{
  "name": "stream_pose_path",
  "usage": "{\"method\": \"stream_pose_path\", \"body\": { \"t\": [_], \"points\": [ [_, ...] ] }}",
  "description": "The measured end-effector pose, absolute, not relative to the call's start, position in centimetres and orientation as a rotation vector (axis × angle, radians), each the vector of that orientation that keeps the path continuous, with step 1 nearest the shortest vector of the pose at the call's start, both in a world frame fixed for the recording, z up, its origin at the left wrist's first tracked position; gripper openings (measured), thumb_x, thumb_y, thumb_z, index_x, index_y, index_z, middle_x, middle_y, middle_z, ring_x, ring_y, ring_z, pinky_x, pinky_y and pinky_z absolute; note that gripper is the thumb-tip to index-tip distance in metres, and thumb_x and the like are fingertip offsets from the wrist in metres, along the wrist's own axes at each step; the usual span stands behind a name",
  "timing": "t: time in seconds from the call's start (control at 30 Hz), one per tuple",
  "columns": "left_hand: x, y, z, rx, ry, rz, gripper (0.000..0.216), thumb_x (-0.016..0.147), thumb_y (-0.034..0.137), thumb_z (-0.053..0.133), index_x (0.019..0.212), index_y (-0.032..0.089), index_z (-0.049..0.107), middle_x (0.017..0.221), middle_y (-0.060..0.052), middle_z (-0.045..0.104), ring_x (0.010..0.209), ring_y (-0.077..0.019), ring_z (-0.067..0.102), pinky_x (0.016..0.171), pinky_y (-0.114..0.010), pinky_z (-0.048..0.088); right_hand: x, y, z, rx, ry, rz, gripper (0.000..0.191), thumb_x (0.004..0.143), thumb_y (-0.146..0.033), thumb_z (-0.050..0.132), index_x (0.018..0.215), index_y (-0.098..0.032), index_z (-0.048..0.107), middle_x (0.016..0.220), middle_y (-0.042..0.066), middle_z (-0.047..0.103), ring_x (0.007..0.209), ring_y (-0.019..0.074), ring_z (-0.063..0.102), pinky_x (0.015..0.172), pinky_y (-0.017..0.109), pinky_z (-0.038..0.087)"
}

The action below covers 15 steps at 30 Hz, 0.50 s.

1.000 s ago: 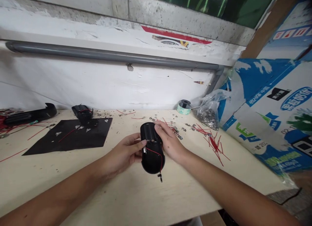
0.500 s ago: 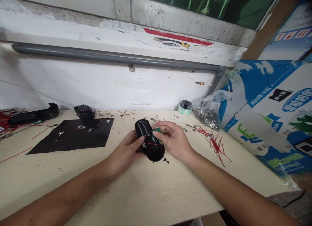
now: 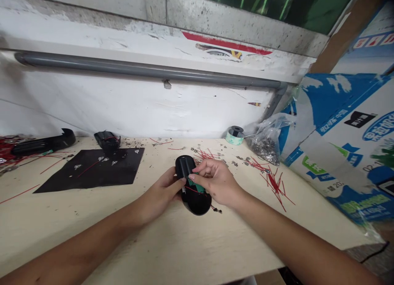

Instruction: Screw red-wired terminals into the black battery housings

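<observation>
A black plastic housing (image 3: pixel 197 205) with a rounded lower end is held over the table, tilted so its hollow side faces me. My left hand (image 3: pixel 168 187) grips it from the left, thumb on its edge and fingers underneath. Inside the hollow lies a small green circuit board (image 3: pixel 199 188), partly covered by fingers. My right hand (image 3: pixel 215 180) pinches the board's upper part between thumb and forefinger. A thin red wire crosses the hollow, and a small dark connector (image 3: pixel 217 210) dangles at the lower right.
A black sheet (image 3: pixel 92 174) with small metal tabs lies left, below another black housing (image 3: pixel 107 141). A long black shell (image 3: pixel 43 143) rests by red wires far left. Red wires (image 3: pixel 275 186), a tape roll (image 3: pixel 234 136), a bag of metal parts (image 3: pixel 264 147) and a carton (image 3: pixel 344 153) are right.
My right hand has brought the green board from the housing's right edge into its hollow. The housing has shifted slightly right and down with my left hand.
</observation>
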<state>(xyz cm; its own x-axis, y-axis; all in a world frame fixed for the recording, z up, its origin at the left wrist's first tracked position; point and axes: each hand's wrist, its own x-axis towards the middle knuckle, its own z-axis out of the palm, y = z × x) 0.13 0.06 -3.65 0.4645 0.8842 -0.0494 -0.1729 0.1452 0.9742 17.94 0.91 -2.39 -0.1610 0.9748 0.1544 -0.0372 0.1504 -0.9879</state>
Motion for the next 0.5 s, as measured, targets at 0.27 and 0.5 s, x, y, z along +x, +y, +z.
{"method": "stream_pose_path", "body": {
  "t": [0.27,0.5],
  "points": [
    [0.3,-0.1,-2.9,1.324,0.850,0.858,0.043,0.090,0.040,0.060,0.126,0.019,0.054,0.126,-0.011,0.063,0.111,-0.0255,0.060,0.091,-0.037,0.048,17.5,0.7,-2.4,-1.036,-1.398,1.206,0.026,0.064,-0.029,0.080,0.072,-0.017,0.058,0.052,-0.006,0.051,0.046,0.0093,0.047,0.046,0.023,0.036],
    [0.4,-0.4,-2.7,1.029,0.791,0.880,0.044,0.087,0.031,0.062,0.129,0.021,0.053,0.114,-0.009,0.067,0.100,-0.0239,0.062,0.082,-0.035,0.049,18.8,1.8,-2.5,-0.947,-1.322,1.216,0.029,0.075,-0.036,0.074,0.094,-0.017,0.065,0.067,-0.003,0.055,0.059,0.0113,0.052,0.060,0.027,0.044]
  ]
}}
